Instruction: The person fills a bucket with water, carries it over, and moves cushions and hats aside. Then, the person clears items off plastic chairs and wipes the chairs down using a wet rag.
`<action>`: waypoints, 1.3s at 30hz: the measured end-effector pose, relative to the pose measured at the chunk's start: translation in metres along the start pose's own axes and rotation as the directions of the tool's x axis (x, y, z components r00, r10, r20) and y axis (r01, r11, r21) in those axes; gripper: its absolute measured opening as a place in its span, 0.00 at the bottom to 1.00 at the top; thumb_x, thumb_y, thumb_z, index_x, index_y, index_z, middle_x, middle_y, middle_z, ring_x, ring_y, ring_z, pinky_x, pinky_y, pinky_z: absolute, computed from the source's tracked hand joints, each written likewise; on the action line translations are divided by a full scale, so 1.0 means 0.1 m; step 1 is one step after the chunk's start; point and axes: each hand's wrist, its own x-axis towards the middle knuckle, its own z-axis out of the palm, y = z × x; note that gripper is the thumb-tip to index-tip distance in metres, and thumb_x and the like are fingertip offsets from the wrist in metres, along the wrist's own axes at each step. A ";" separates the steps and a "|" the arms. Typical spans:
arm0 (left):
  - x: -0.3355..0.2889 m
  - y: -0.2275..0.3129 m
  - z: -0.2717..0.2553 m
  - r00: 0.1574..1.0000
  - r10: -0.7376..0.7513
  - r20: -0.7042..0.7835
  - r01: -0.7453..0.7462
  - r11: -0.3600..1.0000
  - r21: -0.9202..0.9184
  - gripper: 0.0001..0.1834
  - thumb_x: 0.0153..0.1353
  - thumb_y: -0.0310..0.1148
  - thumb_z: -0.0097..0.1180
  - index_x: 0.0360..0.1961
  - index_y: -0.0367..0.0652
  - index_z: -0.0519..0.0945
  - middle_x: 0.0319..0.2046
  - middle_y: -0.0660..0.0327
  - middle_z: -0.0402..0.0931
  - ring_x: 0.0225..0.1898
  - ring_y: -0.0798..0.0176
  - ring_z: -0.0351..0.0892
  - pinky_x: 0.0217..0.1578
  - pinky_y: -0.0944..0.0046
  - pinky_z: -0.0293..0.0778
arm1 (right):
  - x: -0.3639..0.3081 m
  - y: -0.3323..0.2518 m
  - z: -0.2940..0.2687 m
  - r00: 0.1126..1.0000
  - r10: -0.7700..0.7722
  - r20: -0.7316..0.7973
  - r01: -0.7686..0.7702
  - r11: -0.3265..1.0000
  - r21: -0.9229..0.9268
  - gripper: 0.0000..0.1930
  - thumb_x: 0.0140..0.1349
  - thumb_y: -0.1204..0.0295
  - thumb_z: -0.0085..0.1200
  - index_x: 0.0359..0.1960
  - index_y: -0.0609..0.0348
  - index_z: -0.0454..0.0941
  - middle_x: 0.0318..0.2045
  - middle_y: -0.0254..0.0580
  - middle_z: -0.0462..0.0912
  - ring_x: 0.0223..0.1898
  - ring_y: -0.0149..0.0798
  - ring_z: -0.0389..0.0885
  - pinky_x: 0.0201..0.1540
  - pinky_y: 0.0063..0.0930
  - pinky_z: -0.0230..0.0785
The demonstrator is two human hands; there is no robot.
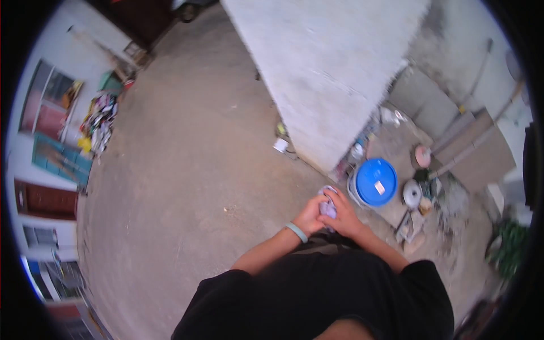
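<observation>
Both hands are together in front of my body, closed around a crumpled pale purple cloth [327, 209]. My left hand [309, 216], with a light band on its wrist, grips the cloth from the left side. Wrapped round its other side is my right hand [346, 217]. Part of the cloth shows between the fingers and above them; the rest is hidden in the hands. Just to the right of my right hand stands a white bucket with a blue lid [376, 182], and a small pale label lies on that lid.
A white wall [334, 73] juts out ahead, its corner near the bucket. Right of the bucket are a round whitish object [412, 194], leaning boards [473, 150] and a green plant [513, 246]. At far left, a heap of mixed items [101, 122] lies by the building.
</observation>
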 end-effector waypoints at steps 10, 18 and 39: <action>-0.19 -0.11 0.12 0.961 -0.275 -0.022 0.272 0.931 0.243 0.24 0.63 0.45 0.37 0.56 0.44 0.61 0.55 0.54 0.64 0.58 0.55 0.62 0.58 0.50 0.56 | -0.43 0.54 0.25 0.908 0.418 0.028 -0.404 0.855 0.324 0.22 0.54 0.62 0.54 0.48 0.61 0.70 0.34 0.52 0.77 0.37 0.51 0.78 0.41 0.34 0.70; 0.55 -0.42 -0.68 0.865 -0.238 -0.443 0.467 0.705 0.534 0.27 0.61 0.44 0.44 0.60 0.45 0.61 0.55 0.59 0.62 0.57 0.58 0.60 0.56 0.50 0.55 | -1.44 1.95 0.17 0.511 0.854 -0.098 -0.702 0.480 0.527 0.23 0.52 0.70 0.51 0.52 0.64 0.68 0.37 0.50 0.79 0.36 0.39 0.78 0.40 0.29 0.71; 2.82 -0.78 -1.57 0.572 0.468 -0.674 0.463 0.494 0.736 0.10 0.55 0.31 0.56 0.34 0.34 0.75 0.28 0.56 0.76 0.30 0.63 0.76 0.26 0.68 0.75 | -1.49 3.38 -0.68 0.264 0.964 -0.026 -0.505 0.161 0.848 0.32 0.51 0.71 0.53 0.59 0.68 0.58 0.52 0.56 0.70 0.47 0.42 0.73 0.47 0.28 0.67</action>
